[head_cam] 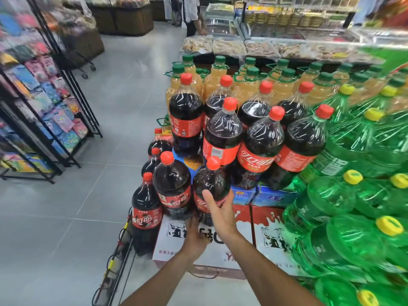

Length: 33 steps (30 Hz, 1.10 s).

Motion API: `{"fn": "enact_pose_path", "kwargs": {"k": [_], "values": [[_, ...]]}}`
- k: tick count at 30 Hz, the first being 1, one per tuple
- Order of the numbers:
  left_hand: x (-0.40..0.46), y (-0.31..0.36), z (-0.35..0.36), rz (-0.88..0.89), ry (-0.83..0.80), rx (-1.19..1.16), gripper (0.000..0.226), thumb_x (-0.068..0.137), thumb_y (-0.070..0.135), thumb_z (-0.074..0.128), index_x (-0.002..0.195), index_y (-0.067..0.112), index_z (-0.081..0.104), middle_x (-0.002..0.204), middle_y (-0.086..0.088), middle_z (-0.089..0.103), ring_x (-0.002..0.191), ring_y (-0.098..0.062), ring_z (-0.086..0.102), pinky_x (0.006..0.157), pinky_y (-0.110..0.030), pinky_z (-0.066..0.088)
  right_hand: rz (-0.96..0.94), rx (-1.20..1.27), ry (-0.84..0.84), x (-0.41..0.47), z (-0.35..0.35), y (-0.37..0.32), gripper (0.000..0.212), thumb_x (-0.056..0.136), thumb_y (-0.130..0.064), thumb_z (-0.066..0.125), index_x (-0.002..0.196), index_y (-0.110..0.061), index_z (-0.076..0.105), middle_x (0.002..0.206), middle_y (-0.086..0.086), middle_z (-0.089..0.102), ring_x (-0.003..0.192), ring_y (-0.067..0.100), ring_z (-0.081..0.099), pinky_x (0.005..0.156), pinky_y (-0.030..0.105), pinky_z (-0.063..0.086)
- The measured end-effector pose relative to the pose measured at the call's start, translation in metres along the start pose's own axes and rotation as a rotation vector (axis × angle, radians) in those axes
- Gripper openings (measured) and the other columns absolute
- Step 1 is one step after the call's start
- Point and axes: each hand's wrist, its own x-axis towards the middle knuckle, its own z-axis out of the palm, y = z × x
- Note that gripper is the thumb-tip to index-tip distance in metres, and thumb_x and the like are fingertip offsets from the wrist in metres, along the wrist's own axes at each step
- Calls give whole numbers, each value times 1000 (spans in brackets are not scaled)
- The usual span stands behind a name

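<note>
Right now I see the right hand [220,212] wrapped round the cola bottle [209,184] at its label, thumb across the front. The left hand [195,236] sits against its base, too blurred for me to tell its grip. The bottle is upright over the white carton [167,246], between both hands.

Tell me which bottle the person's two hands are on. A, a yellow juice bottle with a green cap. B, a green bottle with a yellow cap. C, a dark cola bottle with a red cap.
C: the right hand curls round the red label of the dark cola bottle, and the left hand cups its base, over a white and red carton.
</note>
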Motion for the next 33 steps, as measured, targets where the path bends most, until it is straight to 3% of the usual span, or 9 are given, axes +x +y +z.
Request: {"fn": "enact_pose_path", "kwargs": {"k": [3, 7, 11, 13, 16, 21, 27, 31, 33], "values": [[-9, 15, -12, -20, -27, 68, 82, 88, -7, 61, 156, 13, 21, 157, -2, 30, 146, -21, 29, 102, -25, 36, 51, -73, -91, 3, -7, -7, 121, 68, -81, 74, 160, -32, 14, 158, -10, 35, 146, 15, 35, 118, 38, 30], [-46, 36, -29, 167, -1, 288, 62, 91, 4, 64, 147, 19, 41, 149, 2, 39, 136, -15, 39, 108, -28, 37, 163, -155, -288, 1, -31, -33, 102, 75, -63, 77, 155, -33, 22, 143, -10, 47, 130, 12, 45, 113, 36, 36], [-96, 64, -53, 313, 20, 520, 60, 93, 12, 63, 147, 25, 40, 144, 9, 38, 136, -12, 40, 114, -36, 39, 137, -252, -344, -19, -54, -53, 98, 71, -34, 95, 146, -28, 33, 140, -6, 57, 120, 13, 54, 78, 19, 44], [-112, 74, -66, 345, 24, 599, 61, 94, 17, 62, 149, 28, 38, 149, 11, 37, 136, -7, 40, 113, -32, 39, 125, -267, -320, -24, -62, -59, 96, 73, -24, 95, 149, -20, 38, 147, -3, 53, 122, 14, 52, 89, 22, 44], [-155, 101, -76, 437, 81, 746, 61, 93, 20, 62, 148, 28, 39, 150, 10, 37, 139, -6, 35, 118, -32, 32, 38, -336, -336, -48, -82, -82, 97, 84, -16, 86, 160, -13, 26, 152, 0, 43, 138, 18, 45, 105, 26, 35], [-204, 138, -75, 569, 158, 983, 59, 92, 16, 63, 147, 20, 41, 148, 7, 37, 140, -10, 30, 117, -21, 22, -191, -501, -412, -94, -107, -106, 86, 89, -25, 81, 158, -16, 31, 148, -6, 44, 136, 10, 43, 105, 19, 34], [-242, 170, -45, 699, 170, 1215, 69, 91, 38, 60, 152, 22, 35, 157, 1, 31, 146, -21, 26, 121, -36, 22, -468, -815, -359, -164, -163, -129, 84, 93, -39, 74, 162, -23, 26, 165, -1, 30, 150, 16, 32, 118, 28, 29], [-254, 179, -24, 839, 152, 1397, 82, 79, 66, 36, 149, 25, 41, 153, 0, 39, 143, -28, 33, 120, -49, 22, -542, -983, -247, -213, -207, -137, 85, 93, -52, 69, 161, -23, 28, 167, 1, 27, 154, 18, 24, 122, 30, 22], [-270, 183, -12, 874, 124, 1468, 88, 75, 71, 26, 151, 29, 37, 156, 2, 34, 148, -29, 24, 122, -55, 13, -536, -1058, -183, -240, -226, -138, 87, 92, -63, 64, 161, -26, 27, 168, 1, 25, 155, 19, 22, 126, 35, 22]]}}
